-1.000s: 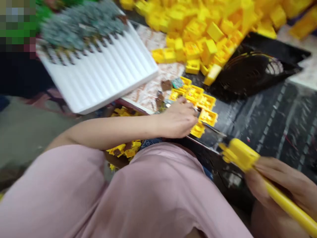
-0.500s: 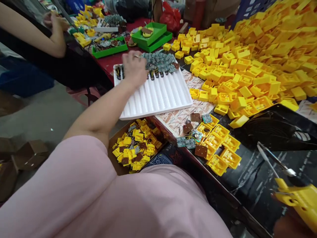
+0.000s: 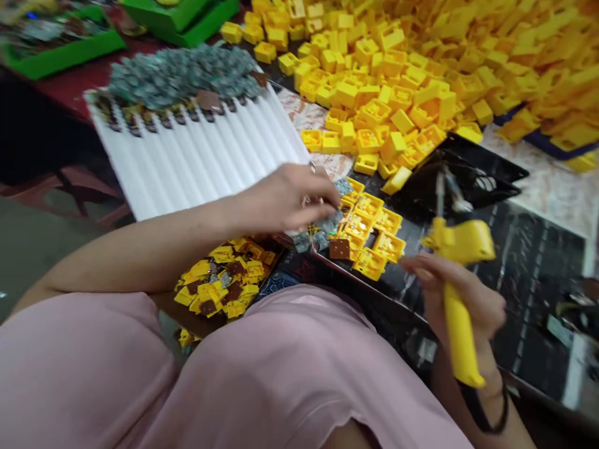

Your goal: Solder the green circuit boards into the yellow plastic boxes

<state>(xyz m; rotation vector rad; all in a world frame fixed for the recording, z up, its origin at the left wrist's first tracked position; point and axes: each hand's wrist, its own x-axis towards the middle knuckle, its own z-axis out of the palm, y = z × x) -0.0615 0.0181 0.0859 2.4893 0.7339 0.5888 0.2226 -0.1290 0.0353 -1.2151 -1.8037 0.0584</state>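
Observation:
My left hand (image 3: 302, 196) reaches over the table edge, fingers bent down at a few small grey parts (image 3: 313, 237) with thin wires. Its fingertips are bunched together, and what they hold is hidden. Just right of it, several open yellow plastic housings (image 3: 362, 221) lie grouped, with a brown square plate (image 3: 339, 249) at their near side. My right hand (image 3: 463, 293) is closed around a yellow soldering gun (image 3: 468, 243), its metal tip pointing up and away. A white ridged foam tray (image 3: 201, 162) carries rows of grey wired parts (image 3: 187, 75) along its far side.
A large heap of yellow housings (image 3: 397, 81) covers the back right. Black plastic sheeting (image 3: 472, 168) lies in front of it. Green trays (image 3: 182, 22) stand at the back left. Below the table edge, a box holds yellow and brown pieces (image 3: 224, 284).
My left hand has moved from the far side of the foam tray to the grey parts by the housings. My right hand and the soldering gun have come further into view; the view has turned right.

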